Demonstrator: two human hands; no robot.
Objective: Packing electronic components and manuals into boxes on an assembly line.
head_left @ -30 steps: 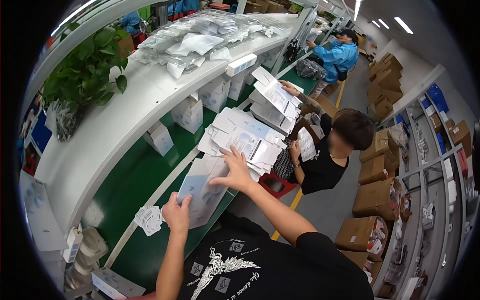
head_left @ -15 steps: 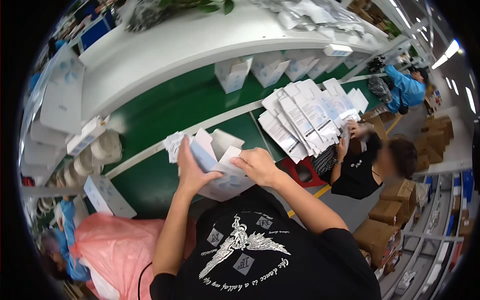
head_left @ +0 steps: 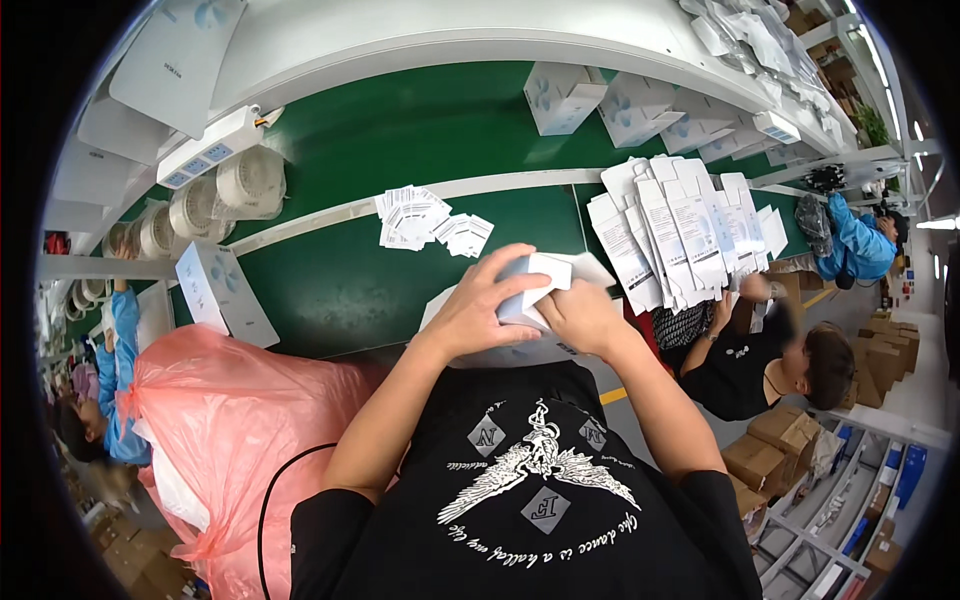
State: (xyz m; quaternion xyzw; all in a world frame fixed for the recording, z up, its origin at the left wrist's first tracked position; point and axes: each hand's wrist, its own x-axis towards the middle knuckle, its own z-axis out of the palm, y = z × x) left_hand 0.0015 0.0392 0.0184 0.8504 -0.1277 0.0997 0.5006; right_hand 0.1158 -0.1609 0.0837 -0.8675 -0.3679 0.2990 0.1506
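A long dark-green worktop (head_left: pixel 335 305), bordered by a pale rail (head_left: pixel 300 228), is overhung at the rear by a curved white shelf (head_left: pixel 420 40). Just above the worktop's near edge, in front of the wearer's body, a white and pale-blue cardboard carton (head_left: pixel 519 308) is held. Its left side is wrapped by the left hand (head_left: pixel 472 312), with fingers spread across it. The right hand (head_left: pixel 585 318) is curled against the carton's flaps; whether a flap is gripped cannot be told, as the fingertips are hidden. Beyond the hands, printed white paper slips (head_left: pixel 412 217) are spread in two loose piles. To the right, flattened white printed cartons (head_left: pixel 690 228) are heaped. At left, a bulging pink plastic bag (head_left: pixel 245 390) is seen beside a closed-looking white carton (head_left: pixel 228 295).
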